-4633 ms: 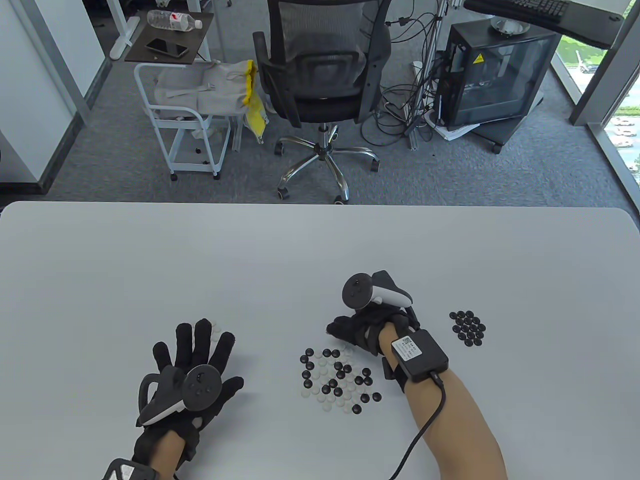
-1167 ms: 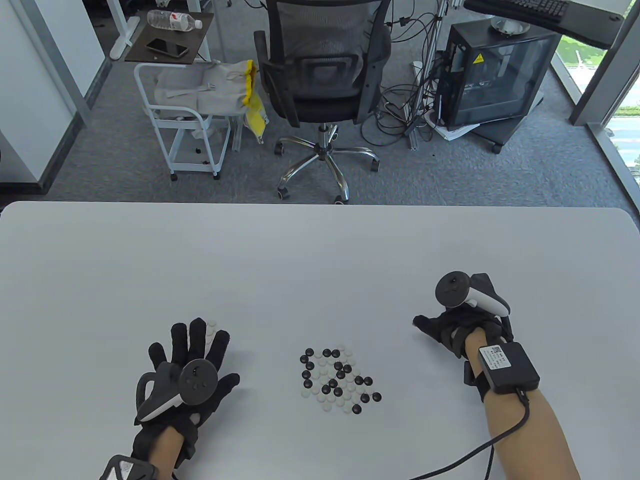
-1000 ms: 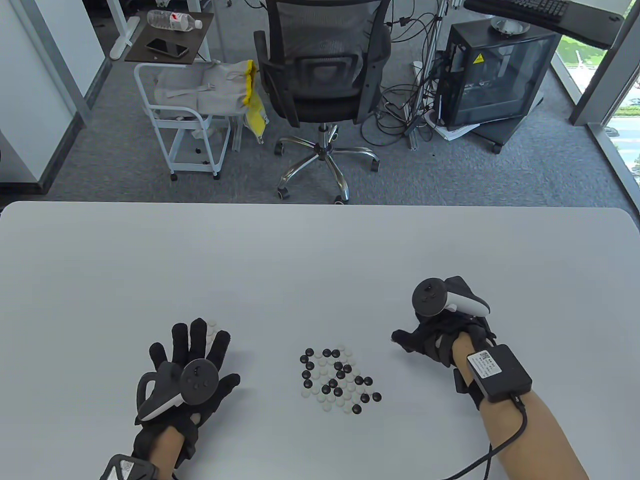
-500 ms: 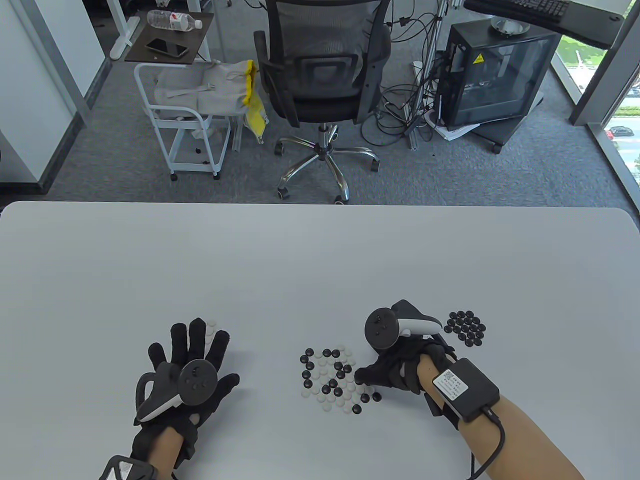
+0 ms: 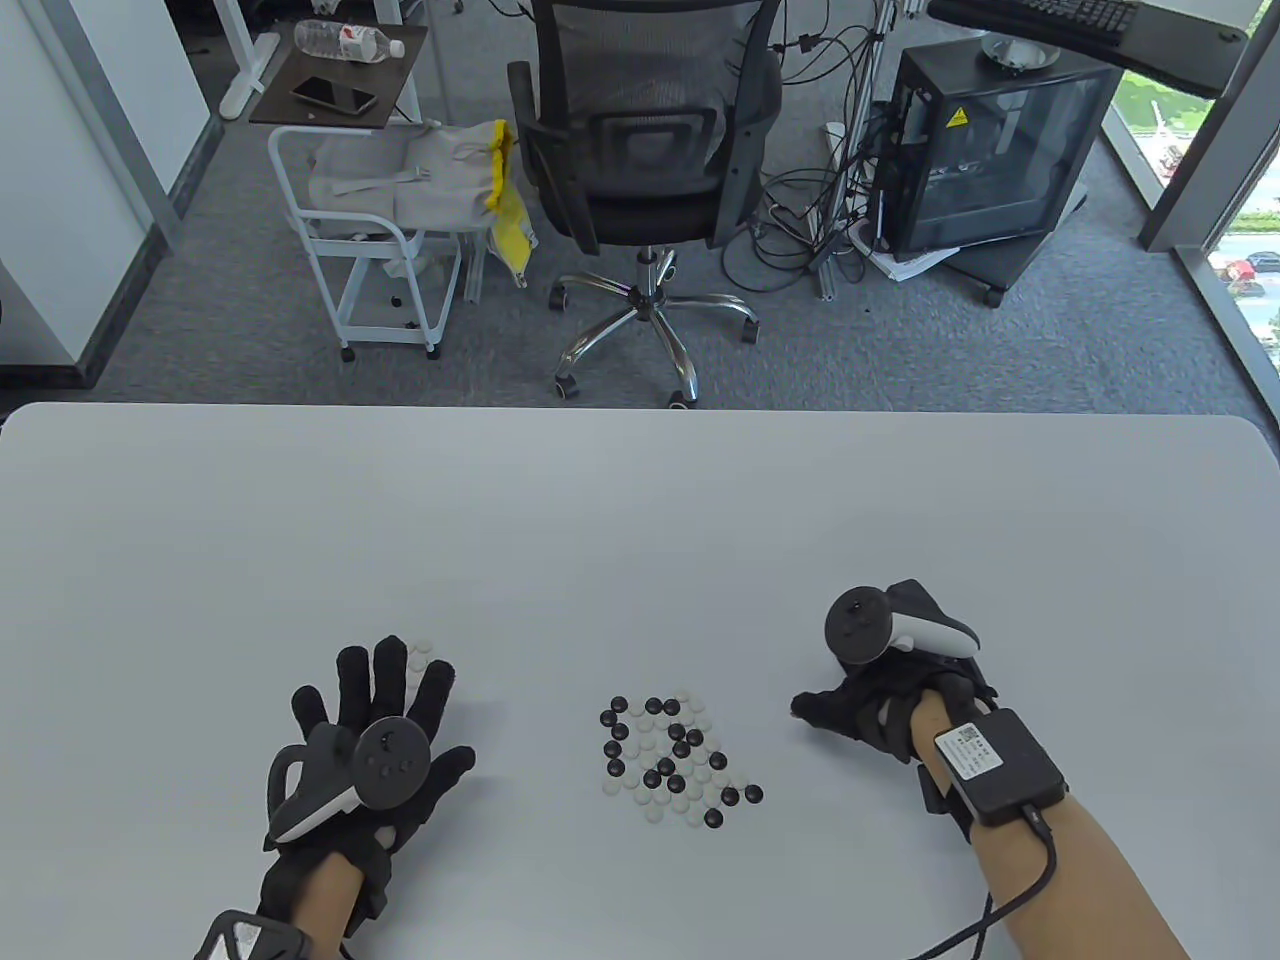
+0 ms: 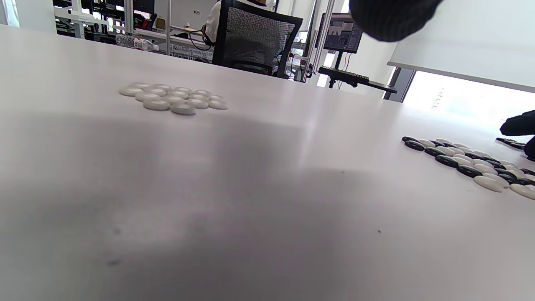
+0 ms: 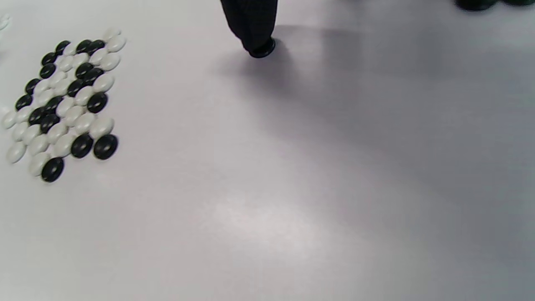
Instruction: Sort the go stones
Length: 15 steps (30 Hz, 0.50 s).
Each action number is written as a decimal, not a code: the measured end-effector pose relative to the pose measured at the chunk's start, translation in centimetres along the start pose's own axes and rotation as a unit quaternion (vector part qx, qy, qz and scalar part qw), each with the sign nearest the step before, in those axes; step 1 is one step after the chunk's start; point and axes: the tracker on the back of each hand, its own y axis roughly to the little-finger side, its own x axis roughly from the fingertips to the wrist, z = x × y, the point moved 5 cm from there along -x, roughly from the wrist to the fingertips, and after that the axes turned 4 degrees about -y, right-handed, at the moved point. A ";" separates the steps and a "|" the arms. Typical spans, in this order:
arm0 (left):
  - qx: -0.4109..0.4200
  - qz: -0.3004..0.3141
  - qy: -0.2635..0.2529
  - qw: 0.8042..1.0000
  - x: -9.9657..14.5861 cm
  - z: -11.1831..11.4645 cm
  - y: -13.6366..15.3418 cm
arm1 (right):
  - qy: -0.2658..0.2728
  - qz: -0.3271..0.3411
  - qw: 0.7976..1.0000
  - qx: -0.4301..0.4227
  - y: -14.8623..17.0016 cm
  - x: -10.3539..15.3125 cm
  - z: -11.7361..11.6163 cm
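White tabletop (image 5: pixel 640 520) fills the lower half of our table view, with an office chair (image 5: pixel 640 150) on the grey carpet beyond its far edge at 12 o'clock. Near the table's front centre we see the mixed pile of black and white stones (image 5: pixel 676 756). Our left hand (image 5: pixel 365 740) lies flat at 9 o'clock of that pile, fingers spread straight and gripping nothing, and a small cluster of white stones (image 6: pixel 173 97) sits on the table just past its fingertips. Our right hand (image 5: pixel 880 700) is at 3 o'clock of the pile, well apart from it, its fingers curled toward the table. In the right wrist view one fingertip (image 7: pixel 253 29) presses on a single black stone (image 7: pixel 263 49) against the surface; we cannot tell whether the thumb also pinches it. A few more dark stones (image 7: pixel 476 4) show at the top right edge of that view.
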 end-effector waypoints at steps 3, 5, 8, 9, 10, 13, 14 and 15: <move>-0.001 0.001 0.005 1.000 0.0 0.0 0.0 | 0.026 -0.028 0.999 -0.012 2.9 0.9 0.6; -0.001 0.002 0.005 1.000 0.0 0.0 0.0 | 0.036 -0.042 0.998 -0.022 4.4 1.4 0.8; 0.001 0.000 0.005 1.000 -0.1 0.1 0.1 | 0.045 -0.055 0.996 -0.046 5.9 1.7 0.8; 0.002 -0.001 0.005 1.000 -0.1 0.1 0.2 | 0.047 -0.058 0.996 -0.048 6.2 1.8 0.8; 0.002 -0.002 0.006 1.000 -0.1 0.1 0.2 | 0.050 -0.063 0.996 -0.048 6.5 1.8 0.8; 0.002 -0.002 0.006 1.000 -0.1 0.1 0.2 | 0.054 -0.065 0.995 -0.048 6.9 1.7 0.8; 0.001 -0.002 0.006 1.000 -0.1 0.1 0.2 | 0.054 -0.067 0.995 -0.049 6.9 1.7 0.8; 0.001 -0.002 0.005 1.000 -0.1 0.1 0.2 | 0.056 -0.071 0.995 -0.045 7.0 1.6 0.8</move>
